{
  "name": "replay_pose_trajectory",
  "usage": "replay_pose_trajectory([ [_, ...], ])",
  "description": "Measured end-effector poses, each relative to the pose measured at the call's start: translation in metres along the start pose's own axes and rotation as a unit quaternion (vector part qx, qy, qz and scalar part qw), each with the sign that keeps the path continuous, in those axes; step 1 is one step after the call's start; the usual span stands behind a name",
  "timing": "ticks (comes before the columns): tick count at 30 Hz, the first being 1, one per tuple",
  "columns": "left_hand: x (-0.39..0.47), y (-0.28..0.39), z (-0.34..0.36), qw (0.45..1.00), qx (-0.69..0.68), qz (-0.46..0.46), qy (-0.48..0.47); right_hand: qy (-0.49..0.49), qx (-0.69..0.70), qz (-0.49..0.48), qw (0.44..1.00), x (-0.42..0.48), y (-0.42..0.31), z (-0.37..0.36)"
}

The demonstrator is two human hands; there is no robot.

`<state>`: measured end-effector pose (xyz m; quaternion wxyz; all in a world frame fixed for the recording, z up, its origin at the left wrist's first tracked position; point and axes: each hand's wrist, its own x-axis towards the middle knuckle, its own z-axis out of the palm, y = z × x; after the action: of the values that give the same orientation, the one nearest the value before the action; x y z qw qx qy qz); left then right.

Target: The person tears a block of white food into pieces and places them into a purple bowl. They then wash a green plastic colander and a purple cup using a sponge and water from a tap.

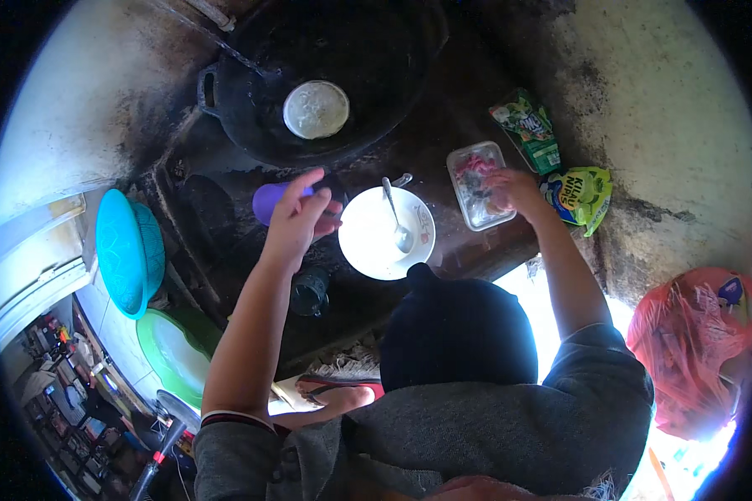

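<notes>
My left hand (301,216) is raised, fingers apart and holding nothing, in front of a purple cup (268,203). Over the lower right of a clear plastic tub (481,219) is my right hand (512,193); whether its fingers hold anything cannot be told. Pink and dark pieces (475,165) lie in the tub. Between my hands stands a white bowl (363,250) with a metal spoon (391,206) resting in it. A clear glass mug (310,291) stands below my left hand.
A large dark wok (376,119) holds a round whitish item (316,109). Right are a green packet (532,134) and a green-yellow packet (579,197). Left are a turquoise basin (122,250) and a green basin (169,351). A red plastic bag (689,351) hangs at lower right.
</notes>
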<state>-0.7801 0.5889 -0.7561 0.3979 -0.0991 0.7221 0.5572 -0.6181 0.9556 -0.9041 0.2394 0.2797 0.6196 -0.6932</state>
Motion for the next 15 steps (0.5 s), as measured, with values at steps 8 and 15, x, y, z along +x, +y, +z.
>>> replay_pose_trajectory([
  [8, -0.028, -0.039, -0.005, 0.999, -0.011, -0.024, -0.044, 0.122, 0.004, 0.039, 0.992, -0.011, -0.024, 0.018],
  [15, -0.034, -0.046, -0.011, 0.999, -0.002, -0.007, -0.033, 0.175, -0.522, -0.114, 0.827, 0.028, -0.015, 0.055],
])
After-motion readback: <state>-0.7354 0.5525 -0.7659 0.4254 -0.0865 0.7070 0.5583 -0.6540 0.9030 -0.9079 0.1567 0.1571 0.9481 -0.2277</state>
